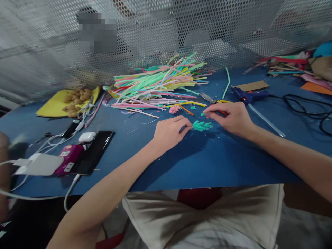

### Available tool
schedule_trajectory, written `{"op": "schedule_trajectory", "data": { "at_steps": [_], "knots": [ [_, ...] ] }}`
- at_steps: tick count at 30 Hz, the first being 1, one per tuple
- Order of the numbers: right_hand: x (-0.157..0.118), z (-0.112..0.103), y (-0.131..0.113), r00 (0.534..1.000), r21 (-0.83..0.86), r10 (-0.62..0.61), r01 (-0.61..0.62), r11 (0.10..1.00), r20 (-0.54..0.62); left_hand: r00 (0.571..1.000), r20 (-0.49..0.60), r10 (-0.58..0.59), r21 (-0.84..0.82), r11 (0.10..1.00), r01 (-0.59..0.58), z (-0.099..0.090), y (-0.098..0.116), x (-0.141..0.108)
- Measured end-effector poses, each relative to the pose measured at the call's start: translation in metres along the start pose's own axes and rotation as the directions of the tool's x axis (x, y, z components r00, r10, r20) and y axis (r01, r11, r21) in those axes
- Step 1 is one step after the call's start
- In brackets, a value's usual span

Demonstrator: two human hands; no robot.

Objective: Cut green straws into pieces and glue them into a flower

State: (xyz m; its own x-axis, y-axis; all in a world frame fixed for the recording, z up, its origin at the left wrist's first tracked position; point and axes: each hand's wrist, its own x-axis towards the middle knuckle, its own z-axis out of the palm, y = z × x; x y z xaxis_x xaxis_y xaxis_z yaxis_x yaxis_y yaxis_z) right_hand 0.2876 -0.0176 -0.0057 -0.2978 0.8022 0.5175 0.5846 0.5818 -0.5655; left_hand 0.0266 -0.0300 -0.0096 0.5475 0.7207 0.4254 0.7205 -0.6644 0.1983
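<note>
My left hand [172,132] pinches one end of a green leafy sprig [202,126] made of short fuzzy pieces, held just above the blue table [207,162]. To its right, my right hand [229,117] has thumb and forefinger closed on a small green piece [203,114], apart from the sprig. Between and behind the hands lie a pink fuzzy cluster [175,109] and some small green bits [193,107]. Pliers [207,98] lie behind my right hand, their handles partly hidden by it.
A pile of coloured pipe cleaners [158,81] lies at the back before a perforated metal screen. At right are a blue glue gun [249,95], its glue stick and black cable. Phone [94,152], purple adapter [68,159], chargers and yellow sheet [53,103] are at left.
</note>
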Motion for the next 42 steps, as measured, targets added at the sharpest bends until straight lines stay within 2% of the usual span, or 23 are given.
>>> {"op": "schedule_trajectory", "data": {
  "at_steps": [4,10,14,21,28,32,35,38,42],
  "knots": [
    [0.0,0.0,-0.001,1.0,-0.024,-0.019,0.019,1.0,0.006,1.0,-0.008,-0.009,-0.029,1.0,0.009,0.001,-0.002,0.0],
    [0.0,-0.001,0.003,0.98,-0.02,-0.199,0.199,0.98,0.006,0.997,-0.049,-0.06,-0.055,0.997,0.058,-0.001,-0.006,0.003],
    [0.003,-0.004,0.006,0.964,0.02,-0.265,0.264,0.964,0.028,0.997,-0.061,-0.056,-0.056,0.997,0.053,-0.004,-0.013,0.006],
    [0.005,-0.004,0.009,0.973,-0.039,-0.21,0.214,0.976,0.092,0.997,-0.075,0.001,-0.015,1.0,-0.002,-0.004,-0.022,0.006],
    [0.005,0.0,0.01,0.972,-0.065,-0.2,0.209,0.976,0.123,0.998,-0.043,-0.035,-0.013,0.999,0.034,-0.003,-0.021,0.005],
    [0.005,0.001,0.01,0.994,-0.055,-0.106,0.107,0.993,0.023,0.996,-0.002,-0.093,0.016,0.996,0.093,-0.007,-0.022,0.008],
    [0.005,0.0,0.012,0.999,-0.038,-0.028,0.027,0.999,-0.029,0.981,0.0,-0.194,0.012,0.981,0.194,-0.012,-0.022,0.01],
    [0.006,0.001,0.015,0.993,-0.034,-0.074,0.077,0.996,0.091,0.956,0.016,-0.293,0.002,0.956,0.293,-0.014,-0.023,0.012],
    [0.005,0.007,0.016,0.92,-0.014,-0.246,0.263,0.965,0.306,0.922,0.057,-0.382,0.067,0.923,0.378,-0.015,-0.024,0.012]
  ]
}}
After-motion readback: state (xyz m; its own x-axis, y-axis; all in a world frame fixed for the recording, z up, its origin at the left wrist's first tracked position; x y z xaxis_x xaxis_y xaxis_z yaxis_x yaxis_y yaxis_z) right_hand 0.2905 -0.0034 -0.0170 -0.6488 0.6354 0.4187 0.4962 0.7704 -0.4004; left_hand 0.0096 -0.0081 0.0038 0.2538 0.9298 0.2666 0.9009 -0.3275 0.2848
